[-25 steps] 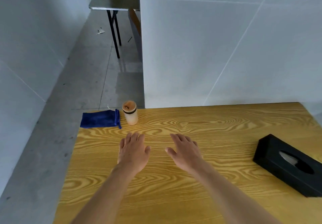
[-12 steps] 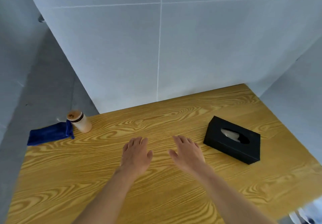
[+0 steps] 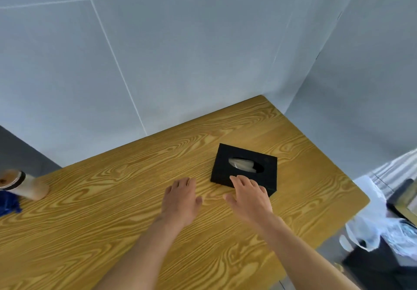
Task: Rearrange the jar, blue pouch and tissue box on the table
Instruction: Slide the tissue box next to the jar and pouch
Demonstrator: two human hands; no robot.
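Observation:
A black tissue box (image 3: 244, 165) with a white tissue in its oval slot lies on the wooden table (image 3: 112, 199), right of centre. My right hand (image 3: 249, 196) hovers flat with fingers spread, its fingertips over the box's near edge. My left hand (image 3: 181, 198) is also flat and empty, just left of the box. At the far left edge stands a pale jar (image 3: 21, 184) with a wooden lid and dark band. Only a corner of the blue pouch (image 3: 8, 202) shows, beside the jar.
Grey panel walls close the table's back and right side. Past the table's right edge, on the floor, are a white plastic bag (image 3: 372, 228) and dark objects. The table's left edge drops to a grey floor.
The view has swung to the right, so the jar and pouch have slid to the left edge. My right hand has reached the tissue box's near edge; both hands stay flat and empty.

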